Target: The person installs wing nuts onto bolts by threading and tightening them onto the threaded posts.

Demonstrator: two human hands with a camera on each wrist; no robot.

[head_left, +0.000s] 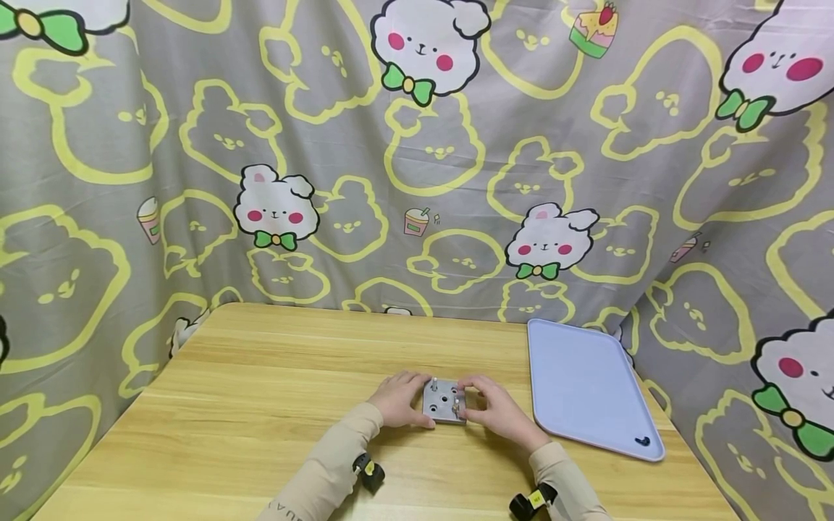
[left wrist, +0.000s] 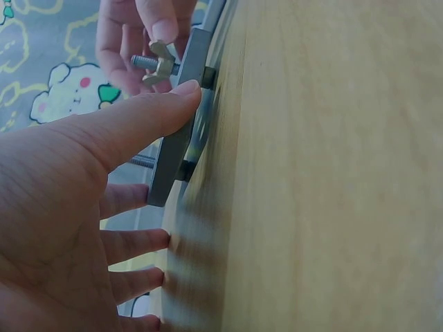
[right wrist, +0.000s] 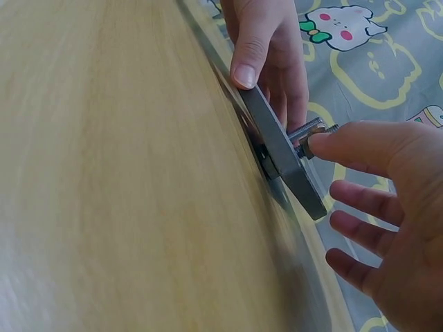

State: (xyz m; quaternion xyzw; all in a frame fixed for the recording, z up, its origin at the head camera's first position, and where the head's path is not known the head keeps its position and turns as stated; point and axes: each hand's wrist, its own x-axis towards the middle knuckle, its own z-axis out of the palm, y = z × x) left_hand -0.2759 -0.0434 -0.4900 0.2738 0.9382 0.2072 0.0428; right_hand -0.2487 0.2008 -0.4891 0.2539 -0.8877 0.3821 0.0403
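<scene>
A small grey metal plate (head_left: 446,414) with several holes lies between the two hands above the wooden table. My left hand (head_left: 399,401) grips its left side, thumb on the near edge (left wrist: 173,152) and a finger at the far end. A wing nut (left wrist: 163,63) sits on a threaded bolt standing up from the plate's right part. The thumb and a finger of my right hand (head_left: 500,412) pinch this wing nut, the other fingers spread loosely. Another bolt (left wrist: 142,160) rises near the plate's far left corner. Bolt heads show under the plate in the left wrist view.
A light blue tray (head_left: 586,376) lies on the right side of the wooden table (head_left: 274,376), with a small black curved piece (head_left: 643,441) in its near right corner. A grey patterned curtain (head_left: 352,217) hangs behind the table and along both sides.
</scene>
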